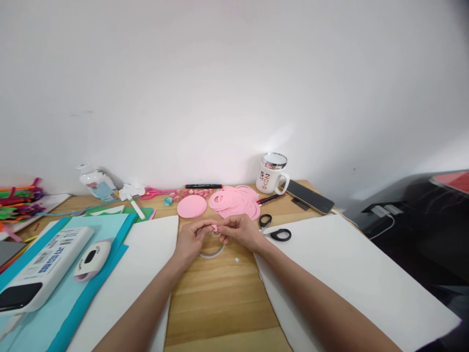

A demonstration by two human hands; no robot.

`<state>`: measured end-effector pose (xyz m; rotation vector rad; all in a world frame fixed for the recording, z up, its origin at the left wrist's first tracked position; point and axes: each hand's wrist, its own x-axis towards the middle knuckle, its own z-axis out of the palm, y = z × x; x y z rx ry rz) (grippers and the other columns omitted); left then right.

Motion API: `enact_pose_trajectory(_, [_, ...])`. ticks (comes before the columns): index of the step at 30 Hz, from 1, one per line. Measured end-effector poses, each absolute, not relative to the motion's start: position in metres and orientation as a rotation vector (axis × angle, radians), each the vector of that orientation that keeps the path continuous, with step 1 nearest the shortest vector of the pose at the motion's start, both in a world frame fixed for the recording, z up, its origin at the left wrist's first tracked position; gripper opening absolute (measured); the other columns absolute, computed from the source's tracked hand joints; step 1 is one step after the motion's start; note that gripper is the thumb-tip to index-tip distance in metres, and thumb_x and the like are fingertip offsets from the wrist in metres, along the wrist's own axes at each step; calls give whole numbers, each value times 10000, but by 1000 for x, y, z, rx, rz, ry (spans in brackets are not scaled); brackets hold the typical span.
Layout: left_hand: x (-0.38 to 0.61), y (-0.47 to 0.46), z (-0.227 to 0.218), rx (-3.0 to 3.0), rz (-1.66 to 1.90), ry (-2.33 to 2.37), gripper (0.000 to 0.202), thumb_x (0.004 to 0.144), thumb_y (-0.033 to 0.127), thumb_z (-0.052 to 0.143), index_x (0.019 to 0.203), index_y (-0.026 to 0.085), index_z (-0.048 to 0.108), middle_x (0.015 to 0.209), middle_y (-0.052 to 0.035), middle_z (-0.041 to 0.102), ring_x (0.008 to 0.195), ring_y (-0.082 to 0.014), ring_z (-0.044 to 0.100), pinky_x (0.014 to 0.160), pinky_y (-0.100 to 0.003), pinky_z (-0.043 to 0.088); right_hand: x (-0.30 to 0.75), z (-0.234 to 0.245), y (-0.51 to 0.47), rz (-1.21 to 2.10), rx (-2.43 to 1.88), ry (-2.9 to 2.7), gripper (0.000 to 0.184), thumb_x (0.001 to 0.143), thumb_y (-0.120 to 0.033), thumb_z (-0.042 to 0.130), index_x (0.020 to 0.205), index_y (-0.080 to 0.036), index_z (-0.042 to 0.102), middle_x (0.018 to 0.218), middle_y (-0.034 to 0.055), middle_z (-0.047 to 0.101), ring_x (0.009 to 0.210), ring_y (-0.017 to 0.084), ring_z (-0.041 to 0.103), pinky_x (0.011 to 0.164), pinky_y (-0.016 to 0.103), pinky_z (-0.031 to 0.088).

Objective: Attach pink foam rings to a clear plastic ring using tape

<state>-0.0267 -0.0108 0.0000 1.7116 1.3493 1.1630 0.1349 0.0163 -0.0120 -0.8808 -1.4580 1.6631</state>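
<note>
Above the wooden tabletop, my left hand (191,240) pinches a small pink paper piece (214,228) between thumb and fingertips. My right hand (242,231) is closed on the same piece from the other side, so the fingers hide much of it. A roll of tape (212,255) lies just below the hands, partly covered by them. Right of it is a tiny pale square (237,260). Beyond the hands are a stack of pink paper circles (191,206) and a pile of pink paper cutouts (240,201). Several small rolled pink pieces (205,193) lie behind them.
Black-handled scissors (280,235) lie right of my right hand, on the edge of a white sheet (344,274). A mug (269,180) and a phone (309,196) are at the back right. Left are a white power strip (47,266), a tape dispenser (93,259) and a bottle (97,183).
</note>
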Motion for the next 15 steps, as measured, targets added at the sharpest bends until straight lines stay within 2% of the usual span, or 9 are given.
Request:
enact_pose_trajectory(6, [-27, -10, -1, 1707, 1156, 1359, 149, 731, 228, 551, 767, 197, 692, 780, -11, 707, 765, -172, 629, 745, -267, 467, 136, -11, 16, 1683, -854, -1476, 328, 610, -425, 684, 720, -117, 663, 594, 22, 634, 524, 110, 593, 524, 228, 501])
enact_pose_trajectory(15, [-26, -11, -1, 1750, 1129, 1342, 161, 740, 213, 537, 782, 190, 690, 802, -18, 705, 757, -164, 626, 729, -253, 464, 135, -15, 16, 1686, -878, -1479, 344, 581, -424, 702, 728, -115, 666, 612, 32, 647, 538, 127, 609, 532, 245, 506])
